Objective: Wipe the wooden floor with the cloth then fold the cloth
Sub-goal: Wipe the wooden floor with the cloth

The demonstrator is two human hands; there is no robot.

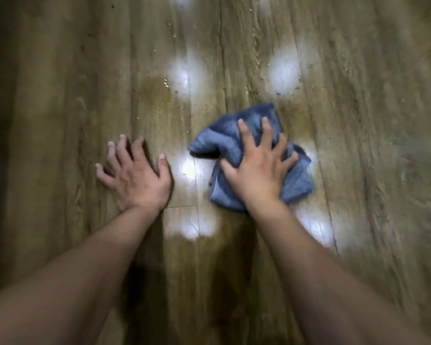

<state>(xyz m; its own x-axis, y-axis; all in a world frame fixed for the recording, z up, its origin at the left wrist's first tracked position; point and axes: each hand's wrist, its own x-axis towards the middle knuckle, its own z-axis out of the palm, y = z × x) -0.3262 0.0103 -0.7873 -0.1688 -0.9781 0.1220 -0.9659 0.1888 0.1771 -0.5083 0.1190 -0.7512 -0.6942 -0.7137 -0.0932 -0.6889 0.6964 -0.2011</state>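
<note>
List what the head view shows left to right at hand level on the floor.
Bare wooden floor → left hand, spread flat on the boards → bright glare patch → right hand pressing the bunched blue cloth, which sticks out past it on the right.

I see a dim picture: white glare spots [184, 75] dot the wooden floor [60, 120], arm shadows fall below, and blur smears the right edge.
</note>
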